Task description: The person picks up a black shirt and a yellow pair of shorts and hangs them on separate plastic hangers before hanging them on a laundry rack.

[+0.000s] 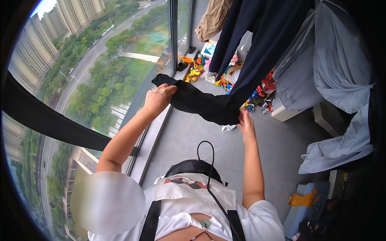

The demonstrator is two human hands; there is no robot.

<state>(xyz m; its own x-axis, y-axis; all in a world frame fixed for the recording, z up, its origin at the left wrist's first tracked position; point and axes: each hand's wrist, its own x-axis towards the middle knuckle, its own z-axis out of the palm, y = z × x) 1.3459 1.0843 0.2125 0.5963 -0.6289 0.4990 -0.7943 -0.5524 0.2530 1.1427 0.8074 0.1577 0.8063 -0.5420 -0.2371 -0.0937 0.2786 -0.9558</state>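
A black garment [203, 105], its exact kind unclear, stretches in the air between my two hands. My left hand [159, 99] is closed on its left end, near the window, with a thin band around the ring-finger area. At the garment's right end, my right hand [247, 124] grips the edge between thumb and fingers, partly hidden behind the cloth. Just beyond the garment hang dark navy trousers [263, 38], one leg reaching down close to my right hand.
A tan garment [214, 20] and grey cloths [341, 60] hang beyond and to the right. Colourful toys [261, 94] lie heaped on the floor ahead. The tall window [120, 60] runs along my left. An orange glove [303, 199] rests on a blue surface at lower right.
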